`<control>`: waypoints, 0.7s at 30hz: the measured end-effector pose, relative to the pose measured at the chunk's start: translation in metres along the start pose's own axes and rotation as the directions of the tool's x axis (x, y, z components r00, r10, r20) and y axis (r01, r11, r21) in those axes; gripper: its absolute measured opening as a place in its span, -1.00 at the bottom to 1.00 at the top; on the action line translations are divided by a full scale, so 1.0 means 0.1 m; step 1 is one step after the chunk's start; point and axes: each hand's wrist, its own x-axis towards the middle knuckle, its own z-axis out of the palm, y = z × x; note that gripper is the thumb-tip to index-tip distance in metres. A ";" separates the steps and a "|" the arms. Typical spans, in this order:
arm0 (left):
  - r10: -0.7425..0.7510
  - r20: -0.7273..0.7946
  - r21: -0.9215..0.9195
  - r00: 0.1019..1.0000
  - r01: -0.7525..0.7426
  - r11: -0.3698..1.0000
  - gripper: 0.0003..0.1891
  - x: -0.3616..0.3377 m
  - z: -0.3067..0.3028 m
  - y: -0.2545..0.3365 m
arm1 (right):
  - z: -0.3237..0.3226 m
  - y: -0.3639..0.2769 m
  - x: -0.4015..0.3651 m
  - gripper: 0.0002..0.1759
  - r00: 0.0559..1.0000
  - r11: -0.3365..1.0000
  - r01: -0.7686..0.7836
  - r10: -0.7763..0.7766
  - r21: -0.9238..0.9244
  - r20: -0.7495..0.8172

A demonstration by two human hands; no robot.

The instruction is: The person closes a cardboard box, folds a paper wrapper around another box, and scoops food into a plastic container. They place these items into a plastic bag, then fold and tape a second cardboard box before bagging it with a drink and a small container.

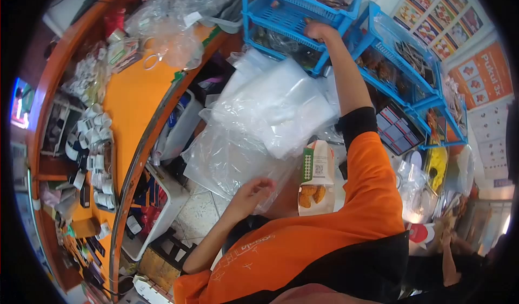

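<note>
Blue plastic is seen in the far drawer rack (281,22), where the right hand (320,30) is placed at the middle tier, its fingers curled; whether anything is gripped cannot be told. The left hand (255,195) is held nearer, fingers loosely bent and parted, by the near edge of the clear plastic bags (275,101). To its right, a printed food packet (317,174) is seen, apparently showing fried pieces.

Orange top with pale lettering across the front, black cuff at the end of one short sleeve.
</note>
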 end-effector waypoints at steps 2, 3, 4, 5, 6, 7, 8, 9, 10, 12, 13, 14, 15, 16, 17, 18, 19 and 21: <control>-0.030 0.019 0.148 0.999 0.027 0.989 -0.71 0.07 0.20 0.14 | -0.06 -0.02 -0.41 -0.24 0.998 1.000 -0.001 0.000 0.008 0.069; 0.018 0.007 0.261 1.000 -0.019 0.965 -0.71 0.50 -0.28 0.36 | -0.45 -0.30 -0.12 -0.21 0.998 0.980 0.013 0.000 0.199 -0.065; 0.007 0.000 0.356 1.000 -0.006 0.934 -0.68 0.61 -0.15 0.36 | -0.45 -0.34 -0.29 -0.18 0.999 0.947 0.010 0.007 0.321 -0.051; -0.005 -0.002 0.448 1.000 0.005 0.894 -0.63 0.70 0.00 0.34 | -0.36 -0.27 -0.41 -0.36 0.988 0.948 0.141 -0.118 0.286 -0.097; 0.022 -0.020 0.531 1.000 -0.009 0.848 -0.56 0.77 0.15 0.29 | -0.24 -0.20 -0.54 -0.52 0.961 0.930 0.270 -0.243 0.250 -0.135; 0.070 -0.039 0.626 0.997 -0.030 0.780 -0.48 0.86 0.23 0.29 | -0.20 -0.26 -0.67 -0.62 0.929 0.922 0.241 -0.128 0.305 -0.348; 0.048 -0.009 0.625 0.999 -0.032 0.780 -0.48 0.94 0.33 0.32 | -0.14 -0.33 -0.82 -0.71 0.843 0.909 0.221 0.004 0.353 -0.537; -0.009 -0.025 0.807 1.000 0.026 0.590 -0.41 1.02 0.43 0.43 | -0.19 -0.42 -1.05 -0.76 0.699 0.888 0.314 0.023 0.335 -0.715; -0.045 -0.054 0.936 0.998 0.066 0.346 -0.33 1.10 0.47 0.52 | -0.26 -0.54 -1.36 -0.82 0.508 0.870 0.400 0.050 0.287 -0.860; 0.002 0.017 0.942 1.000 -0.017 0.334 -0.36 1.23 0.54 0.46 | -0.27 -0.84 -2.47 -0.82 0.585 0.784 0.354 0.241 0.511 -0.775; 0.058 0.054 0.941 0.997 -0.070 0.332 -0.39 1.26 0.56 0.39 | -0.18 -1.04 -3.08 -0.80 0.605 0.696 0.375 0.317 0.612 -0.731; 0.052 0.079 0.941 0.996 -0.092 0.326 -0.39 1.30 0.57 0.30 | 0.04 -1.14 -3.64 -0.78 0.736 0.639 0.208 0.397 0.740 -0.549; 0.066 0.077 0.905 0.995 -0.098 0.414 -0.43 1.35 0.54 0.21 | 0.21 -1.22 -4.14 -0.71 0.812 0.657 -0.031 0.456 0.753 -0.364; 0.078 0.068 0.859 0.995 -0.098 0.503 -0.47 1.38 0.53 0.16 | 0.62 -1.26 -4.54 -0.62 0.824 0.659 -0.161 0.500 0.734 -0.267; 0.072 0.081 0.857 0.994 -0.106 0.504 -0.47 1.36 0.53 0.17 | 0.81 -1.26 -4.76 -0.62 0.820 0.659 -0.175 0.509 0.732 -0.262; 0.130 0.114 0.796 0.985 -0.169 0.582 -0.52 1.30 0.52 0.21 | 0.95 -1.27 -4.95 -0.59 0.842 0.712 -0.193 0.473 0.675 -0.258; 0.186 0.141 0.727 0.972 -0.229 0.648 -0.56 1.24 0.50 0.23 | 1.00 -1.32 -5.08 -0.56 0.864 0.758 -0.209 0.439 0.618 -0.247; 0.205 0.169 0.733 0.964 -0.262 0.628 -0.61 1.11 0.51 0.20 | 1.03 -1.40 -5.05 -0.58 0.812 0.762 -0.300 0.520 0.573 -0.266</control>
